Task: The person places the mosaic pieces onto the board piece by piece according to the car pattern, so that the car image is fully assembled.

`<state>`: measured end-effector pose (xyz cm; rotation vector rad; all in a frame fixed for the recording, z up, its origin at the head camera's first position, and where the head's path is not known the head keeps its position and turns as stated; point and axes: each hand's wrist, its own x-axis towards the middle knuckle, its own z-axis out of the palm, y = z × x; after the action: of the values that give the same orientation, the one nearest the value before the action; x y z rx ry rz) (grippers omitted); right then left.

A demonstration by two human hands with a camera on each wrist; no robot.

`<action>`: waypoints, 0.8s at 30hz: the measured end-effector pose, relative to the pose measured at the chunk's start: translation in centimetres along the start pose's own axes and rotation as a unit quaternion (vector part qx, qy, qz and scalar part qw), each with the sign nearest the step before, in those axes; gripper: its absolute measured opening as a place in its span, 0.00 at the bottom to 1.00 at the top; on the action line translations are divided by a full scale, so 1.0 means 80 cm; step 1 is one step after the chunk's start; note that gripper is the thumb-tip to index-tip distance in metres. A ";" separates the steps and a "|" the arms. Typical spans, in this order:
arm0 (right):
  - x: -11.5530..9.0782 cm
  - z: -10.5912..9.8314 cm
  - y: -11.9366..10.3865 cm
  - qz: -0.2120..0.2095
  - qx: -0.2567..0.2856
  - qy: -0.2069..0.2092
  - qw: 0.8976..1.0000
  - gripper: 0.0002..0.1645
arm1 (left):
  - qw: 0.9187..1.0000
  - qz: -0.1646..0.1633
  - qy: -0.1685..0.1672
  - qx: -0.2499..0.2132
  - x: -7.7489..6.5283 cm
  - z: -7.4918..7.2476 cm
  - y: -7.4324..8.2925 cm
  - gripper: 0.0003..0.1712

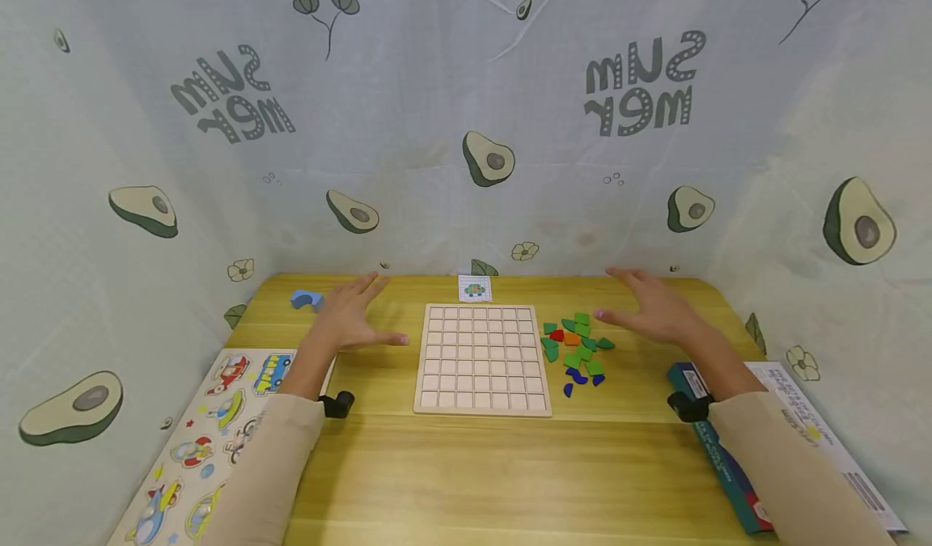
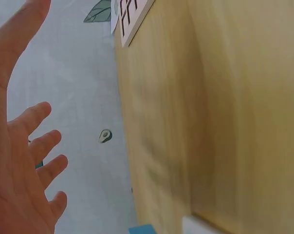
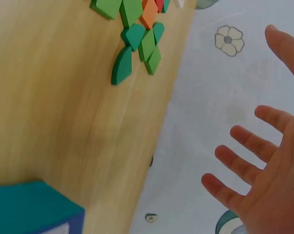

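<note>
My left hand [image 1: 351, 313] is held over the table, fingers spread and thumb pointing toward a wooden grid board [image 1: 482, 360]; nothing is in it. On the other side my right hand [image 1: 650, 307] hovers with spread fingers and holds nothing, its thumb nearest a scatter of small flat pieces. Among these are a light green piece [image 1: 573, 361], an orange piece [image 1: 572, 339], a red piece [image 1: 557, 335], a dark green piece [image 3: 121, 66] and a blue piece [image 1: 569, 389]. Behind the board stands a small card [image 1: 475, 289] showing a turtle made of coloured shapes.
A blue arch-shaped block [image 1: 307, 298] lies at the back left. Partly under my left forearm is a picture puzzle board [image 1: 195, 449] with vehicles. A teal box [image 1: 717, 449] and a white box [image 1: 823, 441] sit at the right. A printed curtain [image 1: 422, 85] encloses the table.
</note>
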<state>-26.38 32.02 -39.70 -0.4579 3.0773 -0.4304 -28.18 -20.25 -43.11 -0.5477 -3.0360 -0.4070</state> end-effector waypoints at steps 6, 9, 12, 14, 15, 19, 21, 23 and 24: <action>0.004 0.020 -0.006 -0.018 0.028 0.008 0.999 0.52 | 0.999 -0.002 -0.013 -0.049 -0.004 0.024 0.014 0.71; 0.007 0.031 -0.009 -0.020 0.047 0.012 0.999 0.49 | 0.997 0.001 -0.019 -0.069 -0.006 0.036 0.021 0.71; 0.010 0.042 -0.013 -0.024 0.067 0.015 0.997 0.47 | 0.997 0.009 -0.021 -0.078 -0.008 0.047 0.027 0.70; 0.012 0.051 -0.015 -0.032 0.081 0.016 0.996 0.44 | 0.996 0.011 -0.025 -0.088 -0.009 0.055 0.030 0.71; 0.013 0.056 -0.016 -0.034 0.087 0.016 0.996 0.44 | 0.995 0.012 -0.028 -0.093 -0.010 0.058 0.032 0.71; 0.017 0.073 -0.021 -0.035 0.099 0.006 0.994 0.41 | 0.992 0.018 -0.046 -0.115 -0.012 0.072 0.038 0.70; 0.020 0.081 -0.023 -0.033 0.103 0.002 0.994 0.39 | 0.990 0.020 -0.056 -0.125 -0.013 0.077 0.041 0.71; 0.022 0.087 -0.024 -0.028 0.109 0.001 0.994 0.36 | 0.988 0.021 -0.065 -0.138 -0.014 0.081 0.043 0.71; 0.023 0.090 -0.025 -0.026 0.111 0.001 0.993 0.34 | 0.987 0.022 -0.067 -0.144 -0.015 0.083 0.043 0.71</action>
<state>-27.30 27.68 -46.00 -0.5298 2.9761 -0.7642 -25.73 -15.80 -48.74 -0.6791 -3.1036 -0.8503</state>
